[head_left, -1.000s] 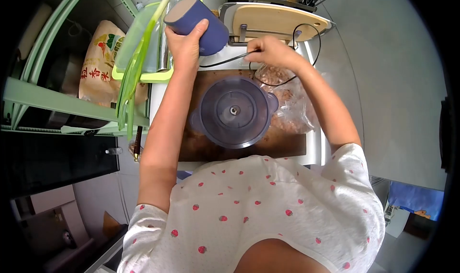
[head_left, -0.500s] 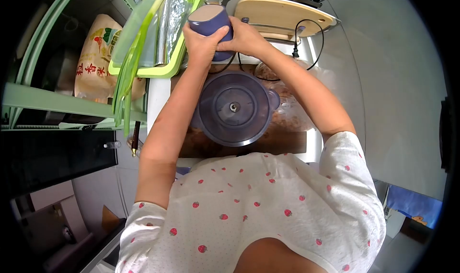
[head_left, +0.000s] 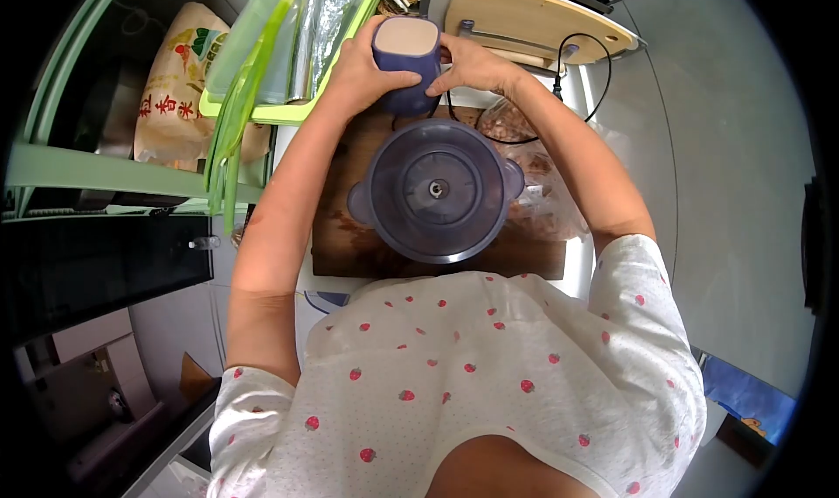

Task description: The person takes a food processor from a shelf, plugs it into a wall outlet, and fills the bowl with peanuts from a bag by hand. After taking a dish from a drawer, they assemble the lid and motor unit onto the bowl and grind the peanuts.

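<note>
The person's left hand (head_left: 354,76) and right hand (head_left: 479,66) clasp a glossy purple-blue block (head_left: 408,80), round-cornered with a matt beige end facing up, over the far edge of a dark wooden board (head_left: 367,255). Both thumbs press its near side, well apart; I can't make out how most of the other fingers lie behind it. Between the block and the person's shirt (head_left: 454,358), mid-board, sits a round, see-through purplish bowl (head_left: 439,231) with rounded side lugs and a small metal hub at its centre. Crinkly plastic bags (head_left: 546,202) of pinkish bits crowd the board's right edge, a thin black cord (head_left: 609,76) looping above them, partly behind the right forearm. Past the far left corner, long smooth leek leaves (head_left: 247,96) droop over a lime plastic basket (head_left: 281,114) beside a shiny foil roll (head_left: 325,30); a pale chopping board (head_left: 524,27) leans beyond the right hand.
</note>
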`<state>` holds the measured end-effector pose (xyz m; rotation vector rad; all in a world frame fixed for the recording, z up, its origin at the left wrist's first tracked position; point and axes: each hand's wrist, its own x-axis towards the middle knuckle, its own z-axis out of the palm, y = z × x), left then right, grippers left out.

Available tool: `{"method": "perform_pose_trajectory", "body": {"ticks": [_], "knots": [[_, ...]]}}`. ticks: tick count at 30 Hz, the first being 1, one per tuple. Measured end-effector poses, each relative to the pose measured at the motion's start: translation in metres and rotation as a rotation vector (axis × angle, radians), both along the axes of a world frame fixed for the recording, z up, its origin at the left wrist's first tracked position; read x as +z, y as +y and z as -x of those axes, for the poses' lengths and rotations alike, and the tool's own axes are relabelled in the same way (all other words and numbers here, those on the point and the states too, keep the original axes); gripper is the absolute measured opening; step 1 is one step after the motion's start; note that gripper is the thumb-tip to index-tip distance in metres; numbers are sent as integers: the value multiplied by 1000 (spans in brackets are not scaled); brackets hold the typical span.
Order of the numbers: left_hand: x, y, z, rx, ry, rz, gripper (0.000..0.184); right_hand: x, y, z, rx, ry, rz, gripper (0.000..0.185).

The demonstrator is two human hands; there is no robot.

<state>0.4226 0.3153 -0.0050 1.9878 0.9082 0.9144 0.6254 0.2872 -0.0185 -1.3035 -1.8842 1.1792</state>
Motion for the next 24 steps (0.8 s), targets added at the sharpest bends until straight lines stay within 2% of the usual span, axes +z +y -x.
{"method": "perform_pose_trajectory", "body": {"ticks": [2, 3, 7, 9, 10, 12, 15, 18, 23, 24], "knots": [[11, -5, 1, 56, 246, -151, 87, 0, 0, 1, 21, -2, -2, 69], [11, -4, 1, 73, 257, -171, 90, 0, 0, 2, 24, -34, -4, 69], [17, -5, 3, 14, 305, -170, 91, -1, 6, 6, 117, -111, -54, 68], [20, -5, 4, 5, 521, -243, 92, 4, 5, 11, 125, -169, -35, 70], [24, -6, 5, 6, 521, -243, 92, 8, 5, 14, 131, -232, -21, 73], [31, -9, 6, -48, 726, -186, 89, -1, 11, 16, 176, -234, -42, 72], [28, -10, 2, -40, 805, -167, 84, -7, 11, 17, 227, -221, -15, 67], [21, -8, 2, -92, 760, -231, 81, -12, 12, 18, 256, -232, 44, 64], [22, -18, 0, -33, 831, -181, 82, -11, 12, 10, 295, -316, 110, 58], [25, -19, 0, 8, 863, -151, 79, 1, 6, 10, 280, -604, 55, 53]]}}
